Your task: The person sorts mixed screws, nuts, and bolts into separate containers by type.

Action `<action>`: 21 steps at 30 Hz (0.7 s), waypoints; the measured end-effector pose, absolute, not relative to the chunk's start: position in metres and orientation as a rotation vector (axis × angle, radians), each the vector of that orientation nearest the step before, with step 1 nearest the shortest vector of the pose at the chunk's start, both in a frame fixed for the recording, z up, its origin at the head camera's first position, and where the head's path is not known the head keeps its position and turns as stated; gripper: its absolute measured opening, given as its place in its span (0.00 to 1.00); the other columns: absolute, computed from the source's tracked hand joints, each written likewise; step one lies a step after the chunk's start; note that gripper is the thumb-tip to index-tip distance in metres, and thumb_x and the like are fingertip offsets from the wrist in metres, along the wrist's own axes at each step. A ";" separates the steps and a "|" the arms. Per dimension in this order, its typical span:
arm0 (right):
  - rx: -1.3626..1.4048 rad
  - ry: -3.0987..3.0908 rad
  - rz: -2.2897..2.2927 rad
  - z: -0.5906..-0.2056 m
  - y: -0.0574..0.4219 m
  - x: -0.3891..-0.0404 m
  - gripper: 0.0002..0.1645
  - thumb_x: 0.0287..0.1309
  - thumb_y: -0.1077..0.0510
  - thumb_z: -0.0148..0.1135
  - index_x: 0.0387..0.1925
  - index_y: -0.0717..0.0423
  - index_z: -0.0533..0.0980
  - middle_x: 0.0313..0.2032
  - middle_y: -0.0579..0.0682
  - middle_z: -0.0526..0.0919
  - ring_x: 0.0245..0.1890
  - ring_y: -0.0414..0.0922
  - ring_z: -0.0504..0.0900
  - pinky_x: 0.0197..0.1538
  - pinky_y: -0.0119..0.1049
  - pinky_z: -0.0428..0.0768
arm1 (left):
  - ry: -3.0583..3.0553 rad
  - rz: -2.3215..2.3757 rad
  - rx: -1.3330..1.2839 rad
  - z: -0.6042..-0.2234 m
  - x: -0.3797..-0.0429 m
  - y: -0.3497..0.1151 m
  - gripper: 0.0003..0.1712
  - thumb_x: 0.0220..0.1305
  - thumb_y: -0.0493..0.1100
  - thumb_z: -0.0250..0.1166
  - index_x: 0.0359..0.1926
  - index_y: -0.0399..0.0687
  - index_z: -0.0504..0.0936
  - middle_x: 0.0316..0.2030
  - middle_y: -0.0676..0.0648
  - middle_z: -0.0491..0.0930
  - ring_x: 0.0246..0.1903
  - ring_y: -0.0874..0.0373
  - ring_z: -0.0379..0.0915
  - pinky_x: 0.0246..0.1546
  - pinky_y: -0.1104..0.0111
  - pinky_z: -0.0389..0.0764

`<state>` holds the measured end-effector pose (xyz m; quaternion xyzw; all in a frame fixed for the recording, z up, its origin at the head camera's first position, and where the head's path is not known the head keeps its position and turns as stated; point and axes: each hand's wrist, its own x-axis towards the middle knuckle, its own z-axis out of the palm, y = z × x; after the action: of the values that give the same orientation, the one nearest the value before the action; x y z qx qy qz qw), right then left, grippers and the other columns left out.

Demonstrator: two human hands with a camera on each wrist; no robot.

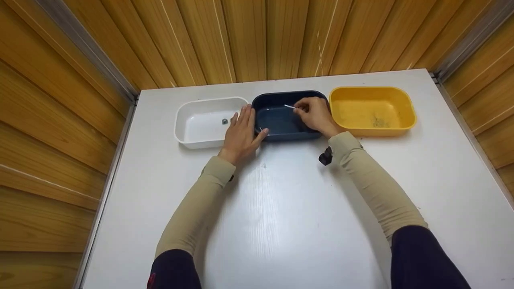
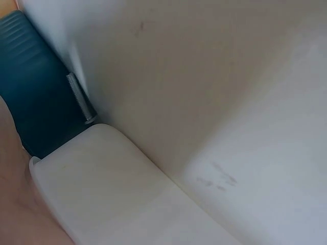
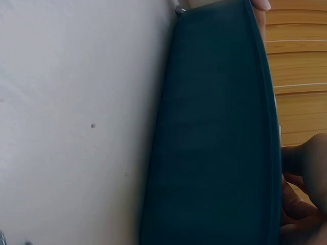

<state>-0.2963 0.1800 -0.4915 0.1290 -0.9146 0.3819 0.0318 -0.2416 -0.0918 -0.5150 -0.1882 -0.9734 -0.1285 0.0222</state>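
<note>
In the head view my right hand (image 1: 315, 114) pinches a thin silvery rod (image 1: 289, 106) between thumb and fingertips, over the dark blue box (image 1: 289, 136). Too little of the rod shows to name its kind. My left hand (image 1: 241, 134) lies with straight fingers across the neighbouring rims of the white box (image 1: 200, 143) and the blue one, its thumb spread over the blue box's front corner. A threaded metal bolt (image 2: 80, 99) leans low against the blue box's outer side in the left wrist view. Inside the white box is a small dark metal piece (image 1: 224, 121).
To the right of the blue box stands a yellow box (image 1: 413, 116) with a cluster of small grey pieces (image 1: 379, 121) in it. The three boxes line up along the back of the white table (image 1: 273, 224). Wood-panelled walls (image 1: 245, 40) enclose the back and sides.
</note>
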 end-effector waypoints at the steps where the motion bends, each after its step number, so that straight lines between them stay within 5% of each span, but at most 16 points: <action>1: 0.400 -2.816 1.178 -0.492 0.180 -0.297 0.10 0.72 0.60 0.67 0.48 0.62 0.88 0.42 0.59 0.91 0.39 0.49 0.84 0.41 0.32 0.79 | -3.017 -0.396 -0.583 -0.515 -0.242 -0.092 0.52 0.82 0.71 0.42 0.85 0.34 0.47 0.86 0.37 0.45 0.86 0.46 0.37 0.86 0.53 0.40; 13: 0.468 -2.801 1.193 -0.493 0.179 -0.293 0.13 0.71 0.61 0.67 0.51 0.66 0.86 0.40 0.60 0.88 0.39 0.50 0.83 0.43 0.34 0.79 | -3.039 -0.420 -0.638 -0.510 -0.243 -0.099 0.48 0.83 0.67 0.40 0.85 0.35 0.47 0.86 0.38 0.44 0.86 0.45 0.36 0.86 0.53 0.39; 21: 0.540 -2.706 1.255 -0.491 0.174 -0.273 0.10 0.72 0.62 0.68 0.49 0.64 0.87 0.40 0.58 0.87 0.37 0.47 0.81 0.40 0.28 0.76 | -3.054 -0.396 -0.687 -0.505 -0.247 -0.104 0.49 0.83 0.67 0.42 0.85 0.35 0.48 0.86 0.38 0.44 0.86 0.45 0.37 0.86 0.53 0.39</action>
<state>-0.2728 0.1739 -0.4907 0.1779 -0.8912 0.4135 0.0552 -0.2467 -0.1039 -0.5054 -0.2178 -0.9679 -0.1254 -0.0069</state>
